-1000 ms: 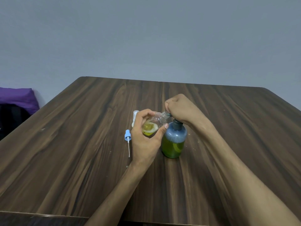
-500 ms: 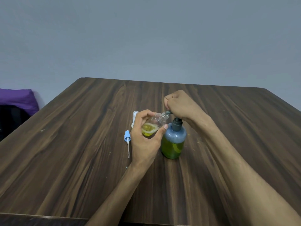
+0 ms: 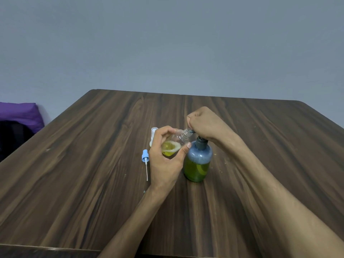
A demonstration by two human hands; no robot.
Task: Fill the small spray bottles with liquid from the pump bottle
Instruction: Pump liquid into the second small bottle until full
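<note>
Pump bottle (image 3: 197,161) stands upright near the middle of the table (image 3: 74,174), a little toward the near edge, its lower half green with liquid and its upper half bluish. Just to its left, the left hand (image 3: 166,164) grips a small spray bottle (image 3: 174,144), fingers and thumb curled round the clear body. That bottle is held off the table and tilted, its long axis running from the base at lower left up to the open threaded neck at upper right, so the neck points at the pump's spout. Yellow-green liquid pools in its lower part; it looks less than half full.

Above the pump, the right hand (image 3: 206,123) is curled into a fist over the pump head, pressing down on it; the head itself is mostly hidden under the hand. The spout tip meets the neck of the small bottle, and that meeting is what the next press depends on: any drift of the neck and the liquid would likely miss.

Left of the left hand, a blue spray cap (image 3: 145,158) with its dip tube lies on the table. Farther back, a white-capped bottle (image 3: 153,135) is partly hidden behind the fingers.
</note>
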